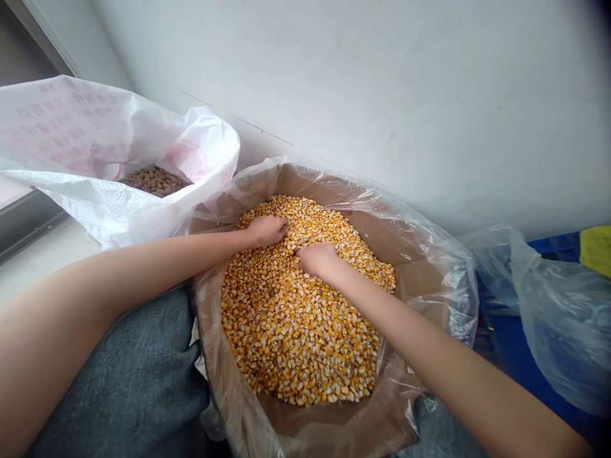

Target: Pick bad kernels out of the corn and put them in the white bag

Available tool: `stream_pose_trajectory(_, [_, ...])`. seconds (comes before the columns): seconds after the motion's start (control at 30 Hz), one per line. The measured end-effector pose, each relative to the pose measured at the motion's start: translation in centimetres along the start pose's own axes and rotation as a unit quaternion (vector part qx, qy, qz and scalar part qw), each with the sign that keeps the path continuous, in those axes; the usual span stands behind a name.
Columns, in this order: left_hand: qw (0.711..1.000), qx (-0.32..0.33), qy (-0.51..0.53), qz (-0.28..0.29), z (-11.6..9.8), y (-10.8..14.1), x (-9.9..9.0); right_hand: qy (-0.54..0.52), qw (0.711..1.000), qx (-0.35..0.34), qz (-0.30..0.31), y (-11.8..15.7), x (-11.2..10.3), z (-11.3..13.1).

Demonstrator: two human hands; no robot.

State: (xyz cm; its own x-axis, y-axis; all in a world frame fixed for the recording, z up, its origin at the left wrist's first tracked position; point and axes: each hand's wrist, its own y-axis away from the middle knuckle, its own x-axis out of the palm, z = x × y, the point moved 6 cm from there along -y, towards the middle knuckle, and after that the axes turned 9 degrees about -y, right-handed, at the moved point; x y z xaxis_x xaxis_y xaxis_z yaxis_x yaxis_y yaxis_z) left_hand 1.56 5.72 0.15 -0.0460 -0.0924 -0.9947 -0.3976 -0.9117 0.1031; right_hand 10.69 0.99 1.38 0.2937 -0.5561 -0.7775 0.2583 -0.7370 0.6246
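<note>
Yellow and whitish corn kernels (296, 318) lie heaped in a cardboard box (382, 235) lined with clear plastic (453, 273). My left hand (268, 230) rests on the far side of the heap, its fingers curled and closed against the kernels. Close by on the right, my right hand (317, 257) presses into the corn with its fingers bent under and partly buried. A small gap separates the two hands. Whatever either closed hand holds is hidden by the knuckles and the corn.
An open white woven sack (119, 210) with brown pellets (157, 180) inside stands left of the box. Behind runs a white wall (358, 83). At the right are a blue crate (515, 343), a loose clear plastic bag (563, 318) and something yellow (596, 248). My knee (128, 375) touches the box's left side.
</note>
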Motion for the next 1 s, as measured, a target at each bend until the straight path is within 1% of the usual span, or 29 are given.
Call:
stream_pose_trajectory(0.03, [1.0, -0.008, 0.009, -0.001, 0.1, -0.1, 0.0, 0.0, 1.0, 0.015, -0.005, 0.4, -0.5, -0.8])
stream_pose_trajectory(0.1, [1.0, -0.019, 0.021, -0.001, 0.3, -0.2, 0.1, 0.013, 0.998, 0.022, -0.06, 1.5, -1.4, -1.3])
stream_pose_trajectory(0.17, [1.0, -0.017, 0.025, 0.002, 0.2, -0.2, 0.1, 0.02, 0.991, -0.024, -0.13, 2.8, -1.6, 0.0])
stream_pose_trajectory(0.2, [1.0, -0.015, 0.026, 0.003, 0.2, -0.1, 0.1, 0.016, 0.987, -0.059, -0.15, 3.5, -1.3, 1.2])
stream_pose_trajectory(0.23, [1.0, -0.013, 0.025, 0.004, 0.1, -0.1, 0.0, 0.005, 0.984, -0.091, -0.151, 4.0, -0.7, 2.5])
stream_pose_trajectory(0.3, [1.0, -0.014, 0.022, 0.006, 0.0, 0.0, 0.0, -0.019, 0.983, -0.135, -0.124, 4.5, 0.8, 5.1])
stream_pose_trajectory(0.37, [1.0, -0.019, 0.017, 0.009, 0.1, 0.0, 0.0, -0.028, 0.985, -0.15, -0.08, 4.4, 2.3, 7.0])
stream_pose_trajectory(0.43, [1.0, -0.017, 0.013, 0.009, 0.1, 0.0, 0.0, -0.026, 0.988, -0.147, -0.04, 4.1, 3.3, 7.9])
stream_pose_trajectory(0.53, [1.0, -0.01, 0.01, 0.001, 0.1, 0.0, 0.0, -0.026, 0.991, -0.129, -0.002, 3.8, 3.4, 7.4])
stream_pose_trajectory(0.67, [1.0, -0.006, 0.011, 0.0, -0.1, 0.1, -0.2, -0.059, 0.992, -0.113, 0.005, 4.0, 2.5, 5.9])
stream_pose_trajectory(0.77, [1.0, -0.004, 0.014, 0.012, -0.2, 0.2, -0.3, -0.062, 0.99, -0.123, 0.015, 4.0, 2.3, 5.3])
stream_pose_trajectory(0.83, [1.0, -0.003, 0.016, 0.016, -0.3, 0.2, -0.4, -0.058, 0.99, -0.131, 0.014, 3.8, 2.4, 4.9])
stream_pose_trajectory(0.93, [1.0, 0.001, 0.015, 0.01, -0.3, 0.2, -0.5, -0.076, 0.987, -0.138, -0.008, 3.1, 2.3, 4.2])
stream_pose_trajectory(1.0, [1.0, 0.006, 0.013, 0.007, -0.4, 0.2, -0.4, -0.085, 0.984, -0.153, -0.007, 2.9, 2.3, 3.8])
